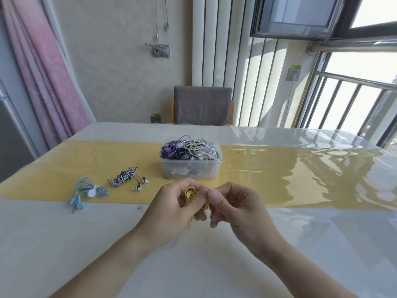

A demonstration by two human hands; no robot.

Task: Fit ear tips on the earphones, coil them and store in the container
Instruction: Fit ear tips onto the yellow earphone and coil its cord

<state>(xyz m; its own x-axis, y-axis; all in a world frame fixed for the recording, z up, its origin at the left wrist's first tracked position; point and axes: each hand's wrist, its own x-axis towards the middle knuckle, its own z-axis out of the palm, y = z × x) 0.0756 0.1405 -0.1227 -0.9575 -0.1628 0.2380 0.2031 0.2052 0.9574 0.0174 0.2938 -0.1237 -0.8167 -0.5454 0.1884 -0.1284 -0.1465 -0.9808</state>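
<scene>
My left hand (175, 204) grips a bundle of yellow earphones (190, 196) above the table, its loops showing between thumb and fingers and loose cord hanging below. My right hand (231, 206) pinches the same yellow cord from the right side. Behind the hands stands a clear plastic container (191, 169) heaped with tangled earphones in purple, white and black. To the left lie a coiled black-and-white striped pair (126, 178) and a light blue pair (87, 193) with a white bud and its plug toward me.
The table (64, 244) carries a glossy clear cover over a white cloth with a yellow runner (279, 179). A grey chair (202, 105) stands at the far edge. A pink curtain (43, 72) hangs left, window railings at the right.
</scene>
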